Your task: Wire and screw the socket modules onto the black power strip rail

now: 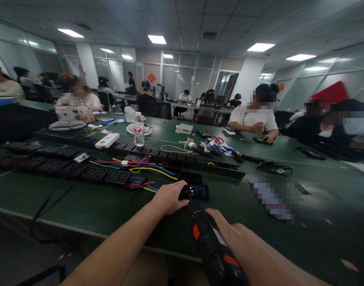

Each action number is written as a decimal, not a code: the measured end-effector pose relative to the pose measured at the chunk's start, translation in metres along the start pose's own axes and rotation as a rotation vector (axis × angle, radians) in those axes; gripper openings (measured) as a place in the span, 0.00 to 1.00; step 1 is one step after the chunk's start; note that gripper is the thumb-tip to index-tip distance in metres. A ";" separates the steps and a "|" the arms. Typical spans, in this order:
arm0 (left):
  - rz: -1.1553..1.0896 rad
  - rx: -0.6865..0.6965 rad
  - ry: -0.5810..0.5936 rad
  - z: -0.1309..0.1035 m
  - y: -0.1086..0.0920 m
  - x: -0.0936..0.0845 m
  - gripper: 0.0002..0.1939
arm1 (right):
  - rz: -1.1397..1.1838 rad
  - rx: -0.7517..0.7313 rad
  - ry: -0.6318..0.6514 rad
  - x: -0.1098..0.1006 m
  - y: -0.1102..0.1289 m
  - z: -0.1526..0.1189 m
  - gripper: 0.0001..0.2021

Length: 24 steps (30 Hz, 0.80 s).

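Lower centre: left hand [170,197] pinches small black socket module [194,192]; right hand [229,234] wrapped around black-orange electric screwdriver [211,246], tip on module.

One view only, from a head-worn camera. It looks forward and slightly down across a long green table [80,206], with the person's own forearms entering from the bottom edge, close to the lens. The far room, ceiling lights and seated co-workers fill the upper half. Wide-angle bending shows at the edges.
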State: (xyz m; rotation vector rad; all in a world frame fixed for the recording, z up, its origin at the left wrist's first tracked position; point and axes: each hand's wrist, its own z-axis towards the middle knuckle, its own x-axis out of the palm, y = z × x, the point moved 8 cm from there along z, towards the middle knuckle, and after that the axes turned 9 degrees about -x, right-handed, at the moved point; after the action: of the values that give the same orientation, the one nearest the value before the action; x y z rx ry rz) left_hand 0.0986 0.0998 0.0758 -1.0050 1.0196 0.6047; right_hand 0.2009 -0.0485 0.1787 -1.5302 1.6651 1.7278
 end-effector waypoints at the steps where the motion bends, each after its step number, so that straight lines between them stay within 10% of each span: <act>1: -0.001 0.000 0.001 0.000 0.000 0.000 0.21 | -0.005 -0.003 -0.004 -0.001 0.000 0.001 0.33; 24: 0.005 0.034 -0.009 -0.001 -0.001 0.000 0.22 | 0.016 0.007 0.033 -0.005 -0.003 0.003 0.29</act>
State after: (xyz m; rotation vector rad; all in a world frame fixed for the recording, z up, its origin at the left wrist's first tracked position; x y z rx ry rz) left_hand 0.0984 0.0985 0.0762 -0.9693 1.0215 0.5937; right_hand 0.2033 -0.0432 0.1803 -1.5544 1.7012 1.7123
